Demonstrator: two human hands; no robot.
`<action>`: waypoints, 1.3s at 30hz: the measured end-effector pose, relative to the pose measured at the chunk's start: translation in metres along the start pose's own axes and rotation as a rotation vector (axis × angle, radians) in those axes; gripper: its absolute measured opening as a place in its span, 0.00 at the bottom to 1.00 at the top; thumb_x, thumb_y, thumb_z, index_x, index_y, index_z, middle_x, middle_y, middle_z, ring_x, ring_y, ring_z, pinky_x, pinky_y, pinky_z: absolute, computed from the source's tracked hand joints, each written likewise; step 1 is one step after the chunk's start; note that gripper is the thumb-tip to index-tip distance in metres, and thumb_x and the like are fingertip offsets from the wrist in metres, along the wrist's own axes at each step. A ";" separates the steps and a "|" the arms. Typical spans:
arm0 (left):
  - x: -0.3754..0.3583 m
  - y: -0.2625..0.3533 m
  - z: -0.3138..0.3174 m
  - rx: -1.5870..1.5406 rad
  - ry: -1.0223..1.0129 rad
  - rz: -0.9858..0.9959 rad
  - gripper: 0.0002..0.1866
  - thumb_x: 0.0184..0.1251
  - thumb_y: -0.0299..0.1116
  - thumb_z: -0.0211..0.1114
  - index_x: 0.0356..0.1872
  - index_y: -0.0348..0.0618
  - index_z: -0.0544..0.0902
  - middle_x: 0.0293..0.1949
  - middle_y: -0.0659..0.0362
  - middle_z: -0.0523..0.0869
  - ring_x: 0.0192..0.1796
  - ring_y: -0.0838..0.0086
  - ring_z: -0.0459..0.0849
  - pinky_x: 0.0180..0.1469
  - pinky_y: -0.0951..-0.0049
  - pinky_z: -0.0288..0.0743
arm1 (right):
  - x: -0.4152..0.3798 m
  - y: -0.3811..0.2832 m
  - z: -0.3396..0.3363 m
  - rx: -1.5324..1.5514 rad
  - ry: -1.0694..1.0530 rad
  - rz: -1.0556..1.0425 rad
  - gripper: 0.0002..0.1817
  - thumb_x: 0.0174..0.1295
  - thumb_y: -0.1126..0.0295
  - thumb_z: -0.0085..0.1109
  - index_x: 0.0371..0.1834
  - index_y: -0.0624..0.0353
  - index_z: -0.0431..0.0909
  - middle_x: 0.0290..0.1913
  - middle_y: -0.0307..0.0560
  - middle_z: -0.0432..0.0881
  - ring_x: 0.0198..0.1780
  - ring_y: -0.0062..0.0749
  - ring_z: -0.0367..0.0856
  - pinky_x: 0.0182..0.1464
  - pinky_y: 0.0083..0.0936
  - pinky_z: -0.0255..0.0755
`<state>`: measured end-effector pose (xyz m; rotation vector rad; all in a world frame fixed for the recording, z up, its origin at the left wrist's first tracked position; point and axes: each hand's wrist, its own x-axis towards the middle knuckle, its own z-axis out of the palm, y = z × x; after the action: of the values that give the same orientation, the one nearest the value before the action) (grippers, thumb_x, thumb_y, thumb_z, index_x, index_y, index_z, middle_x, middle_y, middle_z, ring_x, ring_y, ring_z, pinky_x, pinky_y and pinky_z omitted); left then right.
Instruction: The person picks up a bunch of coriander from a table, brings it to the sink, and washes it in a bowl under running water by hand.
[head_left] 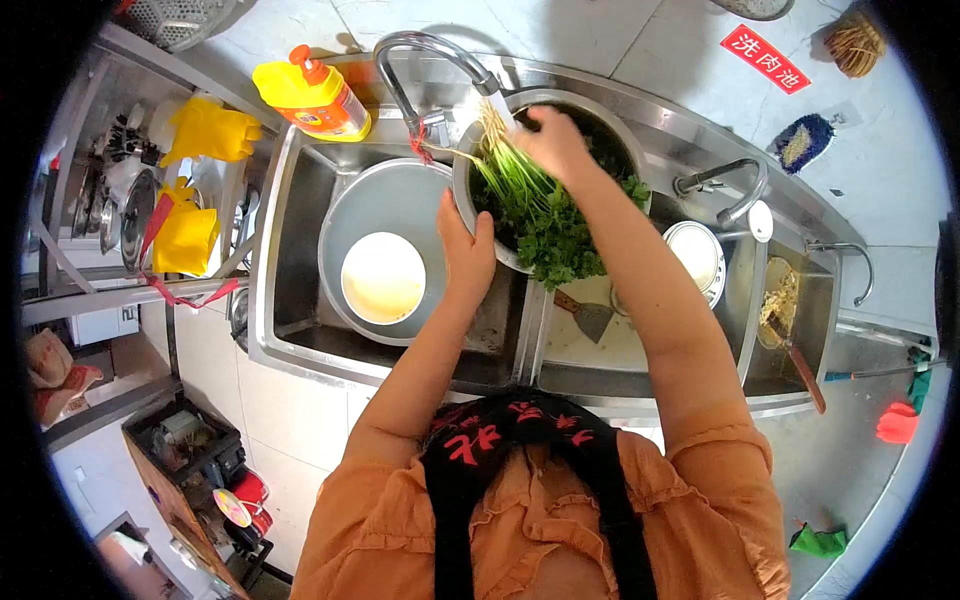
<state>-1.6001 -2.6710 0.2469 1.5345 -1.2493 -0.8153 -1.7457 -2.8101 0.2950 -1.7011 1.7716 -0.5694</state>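
My right hand [552,147] is closed around a bunch of leafy greens with thin stems [515,170], which looks like coriander or Chinese celery. The pale root end points up and left, beneath the spout of the left tap [488,84]; the leaves hang over the near rim of a round metal basin [625,135]. More dark greens lie inside the basin. At the basin's left rim, my left hand [467,252] grips the edge, thumb on the inner side and fingers outside. Beside it, a large tub of cloudy water [335,225] stands in the left sink, with a white bowl [383,278] in it.
A yellow detergent bottle [315,97] stands behind the left sink. Right of the basin are a metal spatula [590,318], a white strainer [697,255] and a second tap [740,195]. Yellow gloves [187,240] hang on the left rack. A wooden-handled tool [805,380] leans in the far-right sink.
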 end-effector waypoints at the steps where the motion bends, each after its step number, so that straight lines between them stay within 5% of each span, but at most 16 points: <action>1: 0.000 0.006 -0.001 0.124 -0.011 0.053 0.34 0.63 0.30 0.55 0.67 0.28 0.51 0.65 0.37 0.58 0.65 0.49 0.61 0.66 0.59 0.55 | -0.002 -0.004 0.009 -0.124 -0.075 0.022 0.37 0.50 0.52 0.65 0.57 0.67 0.69 0.50 0.62 0.76 0.51 0.49 0.77 0.57 0.38 0.69; 3: -0.003 0.023 -0.004 0.223 0.063 0.219 0.34 0.62 0.28 0.56 0.66 0.28 0.52 0.64 0.36 0.59 0.65 0.48 0.60 0.66 0.58 0.54 | -0.010 -0.010 0.022 -0.315 -0.086 0.020 0.31 0.49 0.55 0.65 0.52 0.65 0.72 0.49 0.62 0.77 0.52 0.49 0.77 0.57 0.37 0.68; 7: -0.009 0.054 -0.022 0.089 -0.049 0.334 0.35 0.60 0.26 0.57 0.67 0.26 0.51 0.66 0.37 0.58 0.69 0.49 0.56 0.68 0.58 0.52 | -0.005 0.005 0.012 0.017 -0.136 0.005 0.23 0.51 0.68 0.58 0.52 0.61 0.71 0.48 0.59 0.78 0.50 0.47 0.77 0.54 0.37 0.69; 11: -0.009 0.066 -0.006 -0.804 -0.056 -0.441 0.38 0.61 0.26 0.55 0.70 0.31 0.47 0.70 0.42 0.53 0.71 0.59 0.55 0.71 0.66 0.48 | 0.004 0.042 0.017 0.120 -0.068 -0.066 0.21 0.52 0.75 0.54 0.53 0.62 0.71 0.45 0.55 0.79 0.47 0.41 0.78 0.50 0.30 0.69; 13: 0.006 0.066 0.010 -0.765 0.040 -0.519 0.35 0.62 0.26 0.54 0.69 0.32 0.51 0.67 0.43 0.59 0.69 0.60 0.59 0.69 0.68 0.51 | 0.010 0.053 0.025 0.152 -0.041 -0.116 0.22 0.53 0.76 0.53 0.55 0.62 0.70 0.46 0.54 0.79 0.47 0.39 0.78 0.52 0.29 0.68; 15: 0.024 0.069 0.013 -0.788 -0.069 -0.483 0.28 0.62 0.30 0.54 0.64 0.33 0.61 0.58 0.48 0.71 0.59 0.64 0.69 0.61 0.68 0.61 | 0.008 0.045 0.023 0.176 -0.092 -0.047 0.23 0.53 0.77 0.53 0.55 0.61 0.70 0.46 0.54 0.79 0.48 0.39 0.77 0.53 0.29 0.68; 19: 0.059 0.023 0.052 -0.620 0.083 -0.582 0.25 0.60 0.33 0.56 0.59 0.34 0.67 0.49 0.49 0.77 0.49 0.64 0.76 0.53 0.66 0.69 | 0.005 0.036 0.022 0.205 -0.203 0.013 0.28 0.53 0.74 0.55 0.61 0.62 0.65 0.54 0.59 0.75 0.54 0.47 0.75 0.56 0.34 0.67; 22: 0.069 0.015 0.055 -0.761 0.012 -0.707 0.25 0.62 0.36 0.57 0.59 0.34 0.67 0.49 0.49 0.76 0.49 0.65 0.76 0.50 0.66 0.71 | 0.005 0.031 0.028 0.363 -0.244 -0.024 0.27 0.53 0.73 0.55 0.60 0.61 0.66 0.52 0.56 0.77 0.53 0.44 0.76 0.55 0.32 0.67; 27: 0.079 0.000 0.053 -0.671 -0.131 -0.631 0.23 0.64 0.40 0.61 0.55 0.34 0.72 0.46 0.53 0.80 0.46 0.69 0.78 0.49 0.69 0.71 | 0.021 0.054 0.036 0.335 -0.310 -0.076 0.23 0.57 0.59 0.63 0.51 0.62 0.74 0.42 0.48 0.81 0.41 0.32 0.78 0.46 0.30 0.70; 31: 0.078 0.011 0.049 -0.850 -0.091 -0.652 0.15 0.67 0.32 0.57 0.52 0.39 0.73 0.45 0.56 0.80 0.46 0.69 0.79 0.48 0.69 0.72 | 0.019 0.054 0.030 0.557 -0.293 0.076 0.19 0.62 0.58 0.57 0.48 0.62 0.76 0.37 0.41 0.81 0.38 0.25 0.77 0.42 0.27 0.70; 34: 0.078 0.018 0.047 -0.986 -0.071 -0.659 0.13 0.67 0.31 0.57 0.51 0.41 0.74 0.45 0.56 0.80 0.46 0.68 0.79 0.49 0.67 0.72 | 0.009 0.037 0.012 0.875 -0.356 0.122 0.21 0.63 0.56 0.57 0.49 0.63 0.75 0.39 0.42 0.81 0.39 0.26 0.77 0.43 0.27 0.70; 39: 0.080 0.022 0.048 -0.967 -0.158 -0.542 0.12 0.67 0.27 0.54 0.49 0.35 0.75 0.45 0.55 0.80 0.47 0.70 0.78 0.51 0.67 0.72 | 0.004 0.033 -0.002 0.847 -0.488 -0.039 0.22 0.63 0.59 0.58 0.55 0.61 0.72 0.48 0.38 0.78 0.48 0.22 0.74 0.53 0.22 0.67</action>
<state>-1.6313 -2.7612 0.2583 0.9842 -0.3637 -1.6153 -1.7709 -2.8115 0.2729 -1.1337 0.9404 -0.7108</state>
